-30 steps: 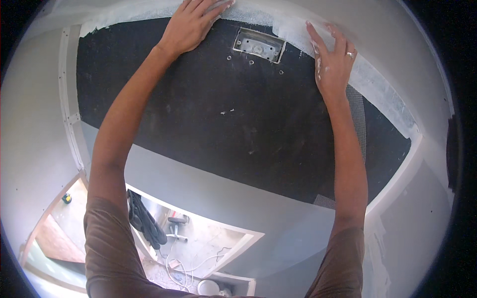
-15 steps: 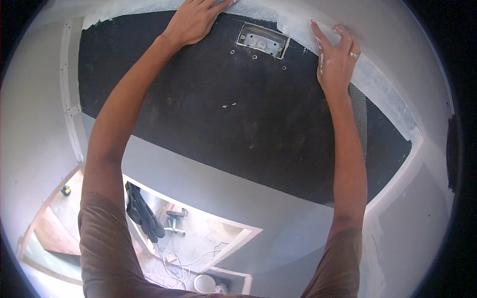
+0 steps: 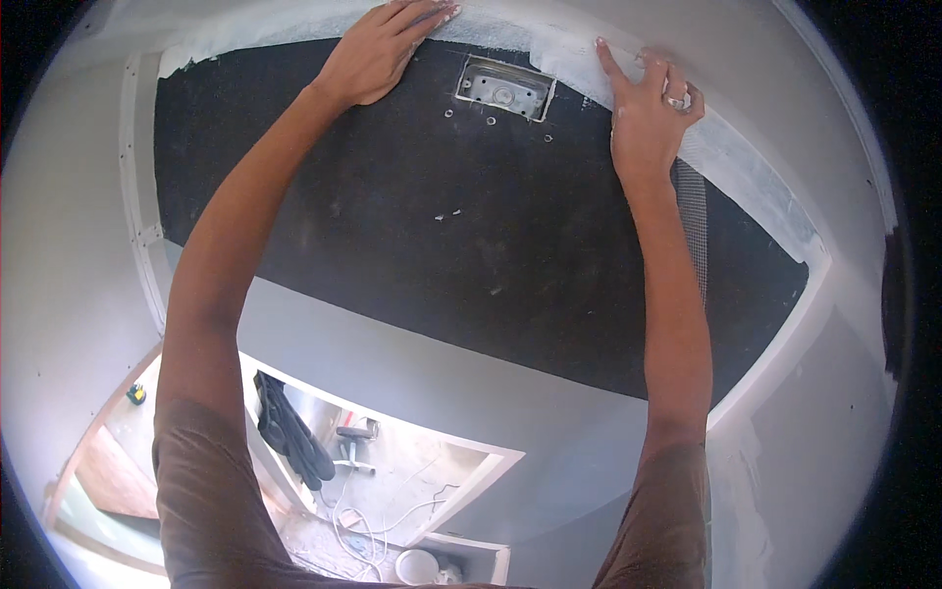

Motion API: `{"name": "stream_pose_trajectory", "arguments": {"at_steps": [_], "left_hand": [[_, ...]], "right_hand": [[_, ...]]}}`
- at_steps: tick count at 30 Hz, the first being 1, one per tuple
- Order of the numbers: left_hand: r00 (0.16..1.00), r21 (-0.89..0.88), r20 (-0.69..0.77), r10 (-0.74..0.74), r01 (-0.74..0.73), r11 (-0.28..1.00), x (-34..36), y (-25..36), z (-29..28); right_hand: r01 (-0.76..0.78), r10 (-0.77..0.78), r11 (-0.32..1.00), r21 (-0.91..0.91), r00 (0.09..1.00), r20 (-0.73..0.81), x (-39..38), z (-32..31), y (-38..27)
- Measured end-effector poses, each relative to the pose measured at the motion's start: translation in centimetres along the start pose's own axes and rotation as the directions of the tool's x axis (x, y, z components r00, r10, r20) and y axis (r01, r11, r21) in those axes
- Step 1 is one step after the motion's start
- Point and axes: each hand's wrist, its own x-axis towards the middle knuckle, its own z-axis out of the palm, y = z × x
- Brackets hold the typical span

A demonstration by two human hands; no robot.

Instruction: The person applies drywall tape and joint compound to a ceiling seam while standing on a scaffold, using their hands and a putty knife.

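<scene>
Overhead, a white tape strip (image 3: 746,187) runs along the edge of a dark board (image 3: 471,236). My left hand (image 3: 378,59) lies on the strip's upper middle part, fingers stretched out, their tips whitened. My right hand (image 3: 648,118) rests on it farther right, fingers apart and bent, a ring on one and white residue on the tips. A recessed metal box (image 3: 503,90) sits in the board between my hands, with small holes below it. Beside my right forearm runs a grey mesh strip (image 3: 693,236).
Pale panels (image 3: 69,245) surround the board, with a jointed white seam (image 3: 132,167) at left. Far below, through openings, are a dark garment (image 3: 294,432), a wheeled chair base (image 3: 353,456), white cables (image 3: 373,530), a bucket (image 3: 417,567) and a yellow-black object (image 3: 136,394).
My right hand has shifted slightly left, with its outer fingers a little more bent. My left hand stays on the strip. The whole view has moved slightly.
</scene>
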Motion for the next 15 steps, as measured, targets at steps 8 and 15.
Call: {"name": "stream_pose_trajectory", "arguments": {"at_steps": [8,15], "left_hand": [[1.000,0.008,0.017,-0.024,0.024,1.000,-0.7,0.1,-0.4],[0.995,0.056,0.086,-0.057,0.052,0.997,0.3,1.1,-1.3]], "right_hand": [[0.160,-0.161,0.986,-0.051,0.987,-0.021,0.3,0.2,1.5],[0.333,-0.332,0.943,-0.023,0.942,0.051,-0.1,0.1,4.8]]}}
